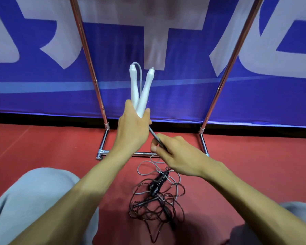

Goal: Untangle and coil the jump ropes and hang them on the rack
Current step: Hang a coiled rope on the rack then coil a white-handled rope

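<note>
My left hand (133, 126) grips two white jump-rope handles (141, 89) that stick upward in a V shape. A grey cord (155, 134) runs taut from under that hand down to my right hand (177, 152), which pinches it between thumb and fingers. The rest of the grey cord (145, 167) loops on the floor. Below it lies a tangled pile of dark thin rope (157, 204) with black handles (156, 183). The metal rack (94, 71) stands right behind my hands, its two poles rising left and right.
The rack's base bars (102, 144) rest on the red floor (51, 147). A blue banner with large white letters (184, 96) hangs behind the rack. My knees in grey trousers (34, 200) fill the bottom corners.
</note>
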Motion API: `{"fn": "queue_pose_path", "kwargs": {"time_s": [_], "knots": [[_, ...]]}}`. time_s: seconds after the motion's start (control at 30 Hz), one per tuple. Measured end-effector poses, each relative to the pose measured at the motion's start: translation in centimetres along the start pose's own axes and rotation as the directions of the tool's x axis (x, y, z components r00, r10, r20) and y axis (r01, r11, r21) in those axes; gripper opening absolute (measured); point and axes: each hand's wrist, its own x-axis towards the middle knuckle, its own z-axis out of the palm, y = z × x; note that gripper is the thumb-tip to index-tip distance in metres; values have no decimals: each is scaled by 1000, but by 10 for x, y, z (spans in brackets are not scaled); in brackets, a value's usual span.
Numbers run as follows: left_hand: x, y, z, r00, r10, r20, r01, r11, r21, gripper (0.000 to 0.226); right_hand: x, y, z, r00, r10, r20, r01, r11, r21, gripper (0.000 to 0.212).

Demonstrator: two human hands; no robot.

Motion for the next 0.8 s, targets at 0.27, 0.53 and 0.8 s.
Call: {"fn": "queue_pose_path", "kwargs": {"time_s": [0.27,0.53,0.8], "knots": [[-3,4,-6,971,-219,94,230,756,-613,14,-6,42,-1,901,288,325,-323,944,59,30],[6,-14,-18,990,-134,44,137,987,-83,61,-11,26,-21,946,220,239,-303,862,407,24],[1,-32,-16,917,144,371,-334,785,522,84,-20,23,-44,994,95,-61,-75,959,273,11]]}}
